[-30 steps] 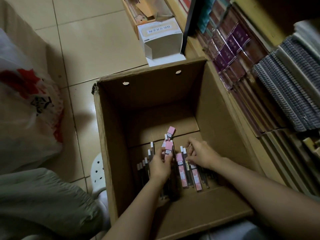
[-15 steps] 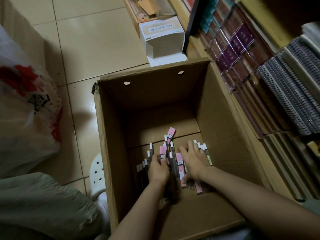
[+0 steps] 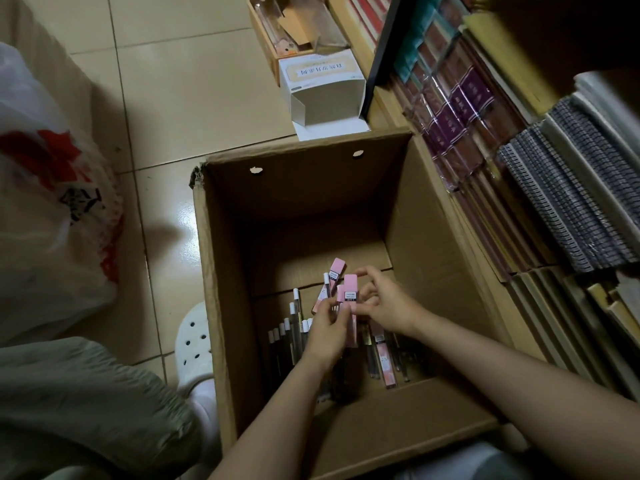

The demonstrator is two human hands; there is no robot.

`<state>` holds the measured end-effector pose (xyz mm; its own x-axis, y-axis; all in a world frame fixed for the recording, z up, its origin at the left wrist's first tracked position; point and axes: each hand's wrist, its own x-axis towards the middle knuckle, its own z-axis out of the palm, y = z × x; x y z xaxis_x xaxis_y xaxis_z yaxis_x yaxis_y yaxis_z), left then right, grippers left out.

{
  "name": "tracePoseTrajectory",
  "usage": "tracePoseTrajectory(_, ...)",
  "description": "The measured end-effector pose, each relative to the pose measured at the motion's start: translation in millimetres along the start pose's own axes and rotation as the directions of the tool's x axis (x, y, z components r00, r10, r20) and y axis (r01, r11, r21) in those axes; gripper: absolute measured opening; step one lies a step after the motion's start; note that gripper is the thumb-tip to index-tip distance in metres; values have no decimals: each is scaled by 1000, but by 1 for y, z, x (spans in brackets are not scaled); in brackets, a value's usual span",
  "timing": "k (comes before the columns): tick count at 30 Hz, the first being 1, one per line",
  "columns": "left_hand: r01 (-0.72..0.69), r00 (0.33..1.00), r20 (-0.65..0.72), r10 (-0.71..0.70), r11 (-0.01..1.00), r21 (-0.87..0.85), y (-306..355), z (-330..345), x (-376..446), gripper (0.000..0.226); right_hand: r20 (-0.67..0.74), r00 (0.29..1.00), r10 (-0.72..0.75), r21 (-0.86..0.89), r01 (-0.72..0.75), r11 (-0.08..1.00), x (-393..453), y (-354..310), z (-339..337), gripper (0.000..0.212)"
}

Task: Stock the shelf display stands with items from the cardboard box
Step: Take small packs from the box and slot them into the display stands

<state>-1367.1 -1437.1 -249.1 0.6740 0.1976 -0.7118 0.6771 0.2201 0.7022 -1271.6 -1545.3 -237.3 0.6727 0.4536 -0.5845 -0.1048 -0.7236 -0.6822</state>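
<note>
left hand [image 3: 327, 332] inside the cardboard box [image 3: 221, 299] gripping a bunch of pink-capped tubes [image 3: 348, 296], right hand [image 3: 384, 306] curled, pinching one tube's top, labels too dim to read, loose tubes [image 3: 381, 355] on the box floor

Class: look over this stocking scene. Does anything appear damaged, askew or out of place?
Yes. The cardboard box has a torn, frayed far-left corner. The white carton on the floor lies tipped on its side, open and apparently empty.
</note>
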Motion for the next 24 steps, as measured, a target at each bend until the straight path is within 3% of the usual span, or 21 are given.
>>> tracePoseTrajectory(4,20,1000,24,-18,998,-66,3,-3,-4,19,-12,996,84,111,-82,991,-5,-3,-12,68)
tracePoseTrajectory(5,40,999,15,-39,995,-87,4,-4,-3,18,-24,993,114,69,-112,991,-8,-1,-14,71)
tracePoseTrajectory(7,80,996,-40,-84,991,-108,4,-5,-2,20,-14,990,138,-334,-135,933,-14,7,-15,82)
tracePoseTrajectory(9,108,986,-109,-123,985,-132,1,-4,1,24,62,985,162,-717,-70,694,-20,20,-7,105)
tracePoseTrajectory(11,131,975,-160,-157,978,-160,-2,-6,4,25,107,981,164,-858,8,514,-21,29,5,121)
tracePoseTrajectory(15,147,965,-187,-182,972,-184,-5,-10,11,26,112,987,112,-910,56,411,-10,37,11,123)
tracePoseTrajectory(17,159,967,-159,-198,961,-228,-4,-10,12,24,99,991,88,-885,47,463,-5,37,9,110)
tracePoseTrajectory(20,188,966,-113,-234,930,-317,-5,-9,14,23,-9,1000,21,-756,-21,654,4,33,7,81)
tracePoseTrajectory(24,187,961,-135,-241,927,-325,-6,-9,17,30,-78,995,70,-547,-101,831,16,21,5,63)
